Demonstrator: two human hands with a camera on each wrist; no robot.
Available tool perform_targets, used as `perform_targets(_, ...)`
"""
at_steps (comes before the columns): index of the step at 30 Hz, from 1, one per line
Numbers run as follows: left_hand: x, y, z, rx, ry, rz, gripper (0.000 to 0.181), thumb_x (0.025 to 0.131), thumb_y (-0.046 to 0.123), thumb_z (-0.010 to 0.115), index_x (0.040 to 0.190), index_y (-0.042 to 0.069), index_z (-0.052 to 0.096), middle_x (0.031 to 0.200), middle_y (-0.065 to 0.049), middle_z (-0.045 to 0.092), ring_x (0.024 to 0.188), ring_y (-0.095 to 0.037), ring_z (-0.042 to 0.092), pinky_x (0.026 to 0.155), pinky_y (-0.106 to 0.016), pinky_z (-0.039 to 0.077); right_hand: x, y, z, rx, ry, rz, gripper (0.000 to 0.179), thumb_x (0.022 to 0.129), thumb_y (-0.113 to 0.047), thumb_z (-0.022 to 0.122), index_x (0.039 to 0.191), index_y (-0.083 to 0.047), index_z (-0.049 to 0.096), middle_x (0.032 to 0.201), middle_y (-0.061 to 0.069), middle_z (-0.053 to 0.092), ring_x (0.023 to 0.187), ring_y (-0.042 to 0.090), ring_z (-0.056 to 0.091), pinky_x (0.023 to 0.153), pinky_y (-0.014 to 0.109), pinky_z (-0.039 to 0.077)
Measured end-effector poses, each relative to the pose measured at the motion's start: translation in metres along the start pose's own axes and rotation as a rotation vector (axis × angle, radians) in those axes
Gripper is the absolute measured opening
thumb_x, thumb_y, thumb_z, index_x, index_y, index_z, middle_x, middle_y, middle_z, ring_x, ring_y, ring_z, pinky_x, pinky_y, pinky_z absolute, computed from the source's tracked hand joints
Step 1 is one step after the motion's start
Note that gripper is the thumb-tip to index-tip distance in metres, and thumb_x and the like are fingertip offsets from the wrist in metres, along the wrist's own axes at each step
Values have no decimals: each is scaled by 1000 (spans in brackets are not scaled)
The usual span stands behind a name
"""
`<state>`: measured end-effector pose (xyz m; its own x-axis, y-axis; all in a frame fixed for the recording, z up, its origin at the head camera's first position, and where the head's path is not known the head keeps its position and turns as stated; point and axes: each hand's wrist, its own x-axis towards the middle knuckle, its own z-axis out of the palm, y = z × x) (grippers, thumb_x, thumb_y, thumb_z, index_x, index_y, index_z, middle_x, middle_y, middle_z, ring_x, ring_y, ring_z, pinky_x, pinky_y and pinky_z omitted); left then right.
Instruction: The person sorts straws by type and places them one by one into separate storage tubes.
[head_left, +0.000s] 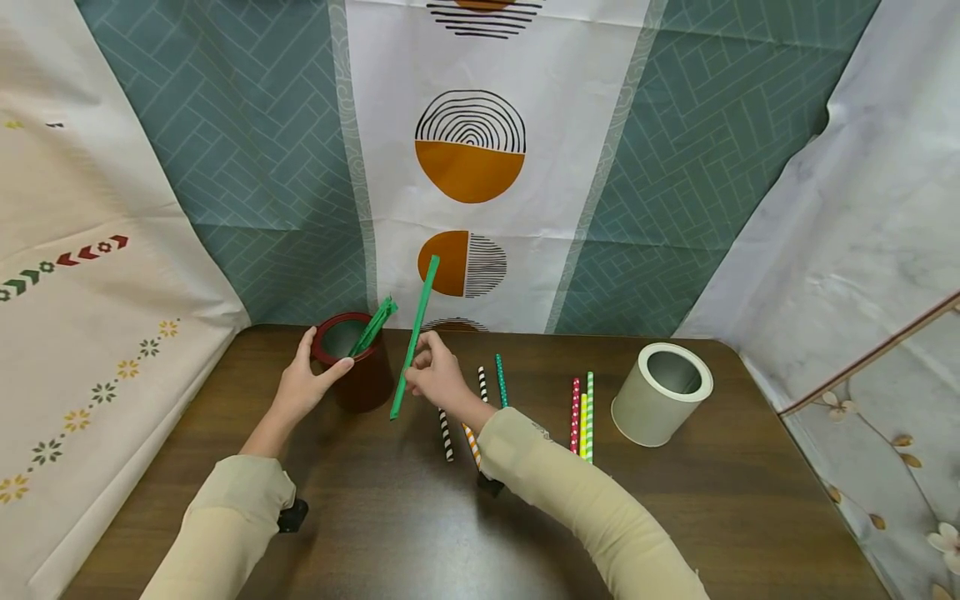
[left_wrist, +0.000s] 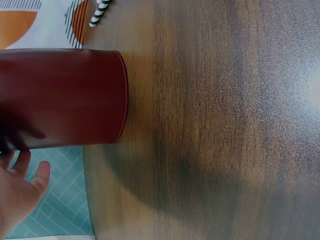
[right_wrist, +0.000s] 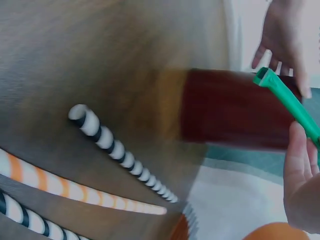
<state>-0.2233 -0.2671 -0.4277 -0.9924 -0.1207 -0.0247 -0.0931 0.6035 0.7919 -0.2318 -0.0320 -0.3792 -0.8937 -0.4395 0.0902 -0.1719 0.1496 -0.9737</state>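
In the head view my right hand (head_left: 438, 371) pinches a plain green straw (head_left: 416, 333), tilted, beside the dark red cup. Its lower end shows a squarish hollow opening in the right wrist view. My left hand (head_left: 303, 387) holds the left side of the dark red cup (head_left: 363, 383), thumb over the front rim and fingers round the far left. More green straws (head_left: 372, 327), looking crumpled at the top, lean out of this cup. The left wrist view shows the cup's wall (left_wrist: 60, 97) and some fingertips (left_wrist: 42, 175); the thumb is not clear there.
Black-and-white straws (head_left: 446, 435), an orange-striped straw (head_left: 472, 446) and a teal dotted straw (head_left: 501, 379) lie near my right forearm. Pink dotted (head_left: 575, 417), yellow (head_left: 583, 425) and green-striped (head_left: 590, 408) straws lie farther right. A cream cup (head_left: 652, 404) stands at the right.
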Motion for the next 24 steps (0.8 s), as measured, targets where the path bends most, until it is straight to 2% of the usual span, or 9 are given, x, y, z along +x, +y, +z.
perform_targets(2,0,0,0,2,0,-2,93,80,54,53,143,18,-6,145,-21,15,130,-45,17,97,-62,23,1,-6,-1,22,30,-34,22,81,7,49,101,4,41,79,27,58,53,13,57,58,41,52)
perform_targets(6,1,-2,1,1,2,-4,93,80,54,53,143,20,-6,145,-21,16,130,-45,18,97,-62,23,4,-14,-1,57,90,-103,19,82,5,46,100,3,39,84,28,58,56,12,57,65,46,51)
perform_targets(10,1,-3,1,-1,4,-4,93,79,54,54,143,20,-6,145,-21,16,130,-45,17,97,-62,22,7,-18,2,65,162,-157,21,82,3,46,102,4,38,85,26,58,56,4,54,62,32,52)
perform_targets(14,1,-4,1,-4,1,-1,94,79,55,53,143,21,-7,146,-21,16,130,-46,16,97,-63,22,15,-17,9,64,234,-196,22,83,1,46,104,3,39,84,22,57,56,8,54,55,18,43)
perform_targets(18,1,-3,1,-5,2,2,94,79,54,54,143,20,-7,145,-21,16,130,-46,17,97,-62,23,27,-11,15,40,291,-240,20,84,-4,47,104,-2,42,83,14,55,67,18,62,56,18,42)
perform_targets(21,1,-2,2,-1,7,5,94,80,54,53,143,19,-7,145,-21,17,130,-45,18,97,-62,23,33,-12,20,17,325,-270,20,85,-7,48,105,-5,43,85,13,56,78,22,64,61,18,47)
perform_targets(24,1,-3,2,-2,8,6,93,80,53,54,143,20,-7,145,-20,17,130,-45,18,98,-61,23,37,-14,24,16,349,-298,21,86,-7,48,106,-5,44,87,15,59,78,22,64,64,20,50)
